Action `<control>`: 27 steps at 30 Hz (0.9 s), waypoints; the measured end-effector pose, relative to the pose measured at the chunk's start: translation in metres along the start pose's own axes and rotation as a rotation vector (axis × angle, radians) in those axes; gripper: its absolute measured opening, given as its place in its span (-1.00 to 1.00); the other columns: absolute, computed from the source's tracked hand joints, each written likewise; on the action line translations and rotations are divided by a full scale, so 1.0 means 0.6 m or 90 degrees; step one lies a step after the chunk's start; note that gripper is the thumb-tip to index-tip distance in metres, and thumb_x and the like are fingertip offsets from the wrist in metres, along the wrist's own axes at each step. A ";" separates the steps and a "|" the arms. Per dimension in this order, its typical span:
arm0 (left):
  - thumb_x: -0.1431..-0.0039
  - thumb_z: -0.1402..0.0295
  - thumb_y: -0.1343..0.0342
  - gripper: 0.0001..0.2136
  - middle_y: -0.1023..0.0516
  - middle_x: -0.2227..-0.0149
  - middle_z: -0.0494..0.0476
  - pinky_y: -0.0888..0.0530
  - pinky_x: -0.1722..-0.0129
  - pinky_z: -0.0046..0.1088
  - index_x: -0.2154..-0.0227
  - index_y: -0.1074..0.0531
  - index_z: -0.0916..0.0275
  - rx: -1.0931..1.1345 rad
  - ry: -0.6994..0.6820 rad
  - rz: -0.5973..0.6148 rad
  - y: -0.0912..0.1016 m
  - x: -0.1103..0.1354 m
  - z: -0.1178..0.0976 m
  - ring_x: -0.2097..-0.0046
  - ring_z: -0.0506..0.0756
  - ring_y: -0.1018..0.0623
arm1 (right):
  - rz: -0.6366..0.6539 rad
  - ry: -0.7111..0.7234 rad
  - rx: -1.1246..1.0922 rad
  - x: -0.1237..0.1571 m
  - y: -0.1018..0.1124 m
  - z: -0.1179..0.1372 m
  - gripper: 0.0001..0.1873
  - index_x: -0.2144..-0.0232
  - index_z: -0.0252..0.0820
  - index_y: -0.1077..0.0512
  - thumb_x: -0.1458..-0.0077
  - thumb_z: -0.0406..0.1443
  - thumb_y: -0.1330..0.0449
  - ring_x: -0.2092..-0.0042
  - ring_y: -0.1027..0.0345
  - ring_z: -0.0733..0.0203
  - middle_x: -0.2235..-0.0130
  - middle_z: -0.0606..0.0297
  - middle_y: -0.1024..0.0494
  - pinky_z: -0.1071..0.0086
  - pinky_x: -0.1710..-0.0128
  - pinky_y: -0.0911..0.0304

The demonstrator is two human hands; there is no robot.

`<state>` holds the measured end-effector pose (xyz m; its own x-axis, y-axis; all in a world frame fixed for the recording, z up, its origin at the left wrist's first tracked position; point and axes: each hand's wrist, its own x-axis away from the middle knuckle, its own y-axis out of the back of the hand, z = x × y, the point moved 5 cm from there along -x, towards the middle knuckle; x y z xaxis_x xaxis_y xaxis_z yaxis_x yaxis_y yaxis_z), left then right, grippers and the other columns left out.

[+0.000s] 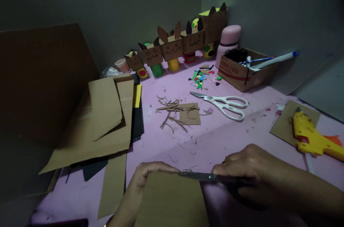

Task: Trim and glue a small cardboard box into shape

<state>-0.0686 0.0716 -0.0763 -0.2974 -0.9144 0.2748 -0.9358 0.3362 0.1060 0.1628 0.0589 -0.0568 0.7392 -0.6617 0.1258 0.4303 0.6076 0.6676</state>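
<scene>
The box has red printed characters on its side, above a red stripe. They are too small and blurred to read. No other text is legible.

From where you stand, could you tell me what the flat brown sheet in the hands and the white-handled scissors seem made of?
The flat brown sheet looks like matte cardboard: dull, stiff, straight-edged. The white-handled scissors seem to have smooth plastic handles and bare metal blades, which glint grey; the dim light leaves this open.
</scene>
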 end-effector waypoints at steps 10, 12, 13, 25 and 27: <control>0.19 0.33 -0.33 -0.84 -0.73 0.37 0.04 -0.51 0.27 -0.52 0.43 -0.67 0.05 -0.015 0.007 -0.022 0.007 0.006 0.019 0.30 0.12 -0.65 | 0.004 -0.001 0.012 -0.003 -0.003 0.001 -0.44 0.14 -0.02 -0.48 0.18 -0.58 -0.10 0.28 -0.46 0.23 0.30 0.37 -0.60 0.44 0.37 -0.13; 0.19 0.31 -0.35 -0.85 -0.73 0.37 0.05 -0.52 0.26 -0.50 0.44 -0.67 0.05 -0.018 0.006 -0.040 0.007 0.007 0.024 0.29 0.13 -0.66 | 0.005 -0.002 0.008 -0.002 -0.004 0.001 -0.45 0.16 -0.02 -0.48 0.19 -0.59 -0.11 0.29 -0.46 0.24 0.31 0.38 -0.60 0.45 0.38 -0.13; 0.19 0.30 -0.36 -0.84 -0.73 0.36 0.05 -0.52 0.26 -0.49 0.44 -0.67 0.05 -0.017 0.007 -0.040 0.006 0.007 0.026 0.29 0.14 -0.66 | 0.003 0.000 0.009 -0.001 -0.003 0.002 -0.49 0.19 -0.04 -0.48 0.18 -0.59 -0.11 0.31 -0.46 0.25 0.32 0.39 -0.60 0.46 0.38 -0.13; 0.13 0.27 -0.33 -0.84 -0.73 0.37 0.05 -0.53 0.28 -0.48 0.40 -0.67 0.08 -0.012 -0.024 -0.008 -0.004 0.010 0.006 0.31 0.14 -0.66 | -0.010 0.037 0.014 -0.001 -0.002 0.004 -0.54 0.24 -0.08 -0.47 0.17 -0.58 -0.09 0.33 -0.44 0.23 0.36 0.36 -0.58 0.43 0.39 -0.15; 0.12 0.30 -0.33 -0.86 -0.73 0.37 0.05 -0.54 0.27 -0.47 0.41 -0.67 0.07 -0.026 -0.032 -0.020 -0.006 0.012 -0.001 0.31 0.14 -0.67 | -0.007 0.041 0.015 -0.003 -0.006 0.002 -0.52 0.21 -0.08 -0.47 0.18 -0.57 -0.09 0.31 -0.45 0.20 0.33 0.33 -0.59 0.42 0.38 -0.15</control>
<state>-0.0674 0.0637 -0.0738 -0.2780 -0.9343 0.2231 -0.9367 0.3152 0.1526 0.1593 0.0573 -0.0586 0.7666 -0.6381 0.0723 0.4263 0.5898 0.6859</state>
